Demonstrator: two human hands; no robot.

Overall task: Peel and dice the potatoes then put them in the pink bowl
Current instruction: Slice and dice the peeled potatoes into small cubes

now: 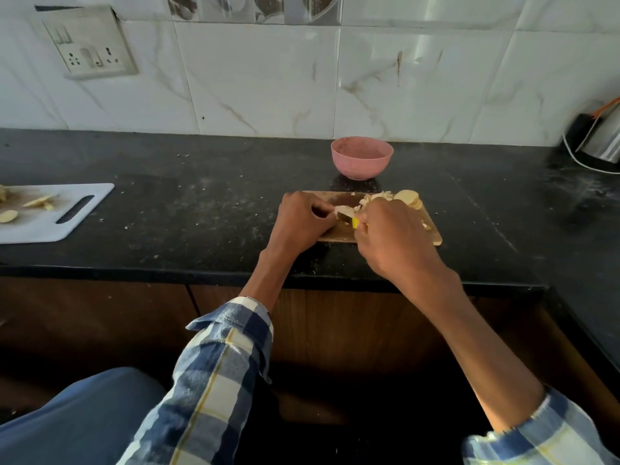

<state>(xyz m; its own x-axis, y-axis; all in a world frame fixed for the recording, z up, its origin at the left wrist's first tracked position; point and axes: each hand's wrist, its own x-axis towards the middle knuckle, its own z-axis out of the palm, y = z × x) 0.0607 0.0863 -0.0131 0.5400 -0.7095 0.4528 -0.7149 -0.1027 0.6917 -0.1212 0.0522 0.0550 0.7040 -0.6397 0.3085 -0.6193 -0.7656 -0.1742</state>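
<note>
My left hand curls down on the pale peeled potato piece at the centre of the small wooden cutting board. My right hand grips the yellow-handled knife, blade pointing left at that piece, just beside my left fingers. Diced bits and round slices sit upper right on the board. The round pink plastic bowl waits straight behind the board on the black stone surface, nearer my right hand.

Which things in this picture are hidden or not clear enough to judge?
Head view only:
- Yellow-handled knife: mostly hidden by the right hand.
- Potato piece being cut: partly covered by the left hand.
- Inside of the round pink bowl: shadowed, contents uncertain.
- White plastic cutting board: cut off by the left edge.
- Steel appliance: cut off by the right edge.
</note>
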